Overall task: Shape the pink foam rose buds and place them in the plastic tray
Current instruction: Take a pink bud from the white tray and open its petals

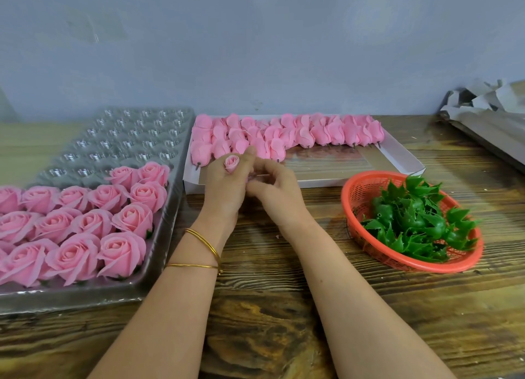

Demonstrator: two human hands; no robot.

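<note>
Plain grey-blue wall [255,37], faintly scuffed. Dark-grained wooden table [270,307] against it. Crumpled grey paper [488,103] at far right edge.

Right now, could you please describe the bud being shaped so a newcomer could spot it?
Find the white box of pink buds at the back of the wooden table. Just in front of its left end, the left hand grips one small bud. It alone is tightly rolled and held up; the rest lie in rows.
</note>
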